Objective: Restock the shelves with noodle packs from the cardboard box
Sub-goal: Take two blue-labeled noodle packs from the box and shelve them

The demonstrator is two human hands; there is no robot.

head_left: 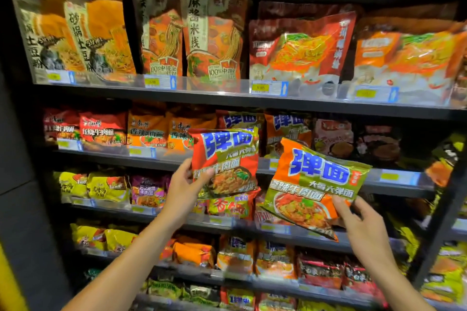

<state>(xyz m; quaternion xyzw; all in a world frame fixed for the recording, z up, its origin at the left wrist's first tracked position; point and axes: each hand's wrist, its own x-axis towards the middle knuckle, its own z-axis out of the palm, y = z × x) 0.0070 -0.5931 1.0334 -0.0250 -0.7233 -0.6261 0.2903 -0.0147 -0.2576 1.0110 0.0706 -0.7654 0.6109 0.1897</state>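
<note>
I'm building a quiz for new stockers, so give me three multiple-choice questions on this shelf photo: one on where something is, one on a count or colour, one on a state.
1. Where are the tall noodle pouches with black brush lettering?
A. top shelf
B. lowest shelf
C. in the left hand

2. How many noodle packs are being held?
A. none
B. two
C. four

3. How does the pack in the right hand sit?
A. lying flat on a shelf
B. tilted, in front of the shelves
C. torn open

Answers:
1 A, the tall pouches stand on the top shelf.
2 B, the left hand holds one pack and the right hand holds another pack.
3 B, it slants, gripped by its lower edge.
</note>
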